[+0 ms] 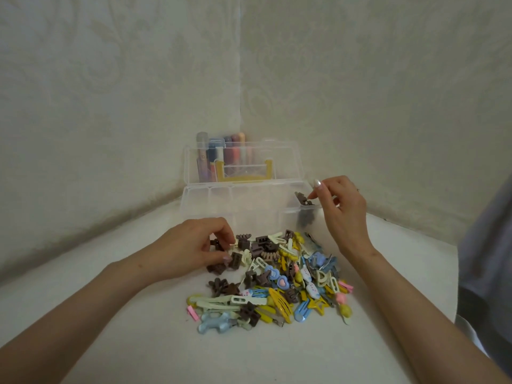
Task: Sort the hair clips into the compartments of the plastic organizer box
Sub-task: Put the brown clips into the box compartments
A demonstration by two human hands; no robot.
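Note:
A clear plastic organizer box (210, 200) stands open at the back of the white table, its lid upright behind it. In front of it lies a pile of hair clips (279, 281) in brown, cream, yellow, blue and pink. My left hand (194, 248) reaches into the pile's left edge and pinches a small brown claw clip (217, 243). My right hand (340, 209) hovers over the box's right end, its fingertips pinching another brown claw clip (303, 199) above the rightmost compartment. More brown clips (306, 218) show through that compartment's wall.
Several coloured tubes and bottles (221, 156) stand behind the lid in the wall corner. A yellow handle (243, 173) sits on the lid. A grey-blue cloth (487, 259) hangs at the right edge. The table's front edge curves below the pile.

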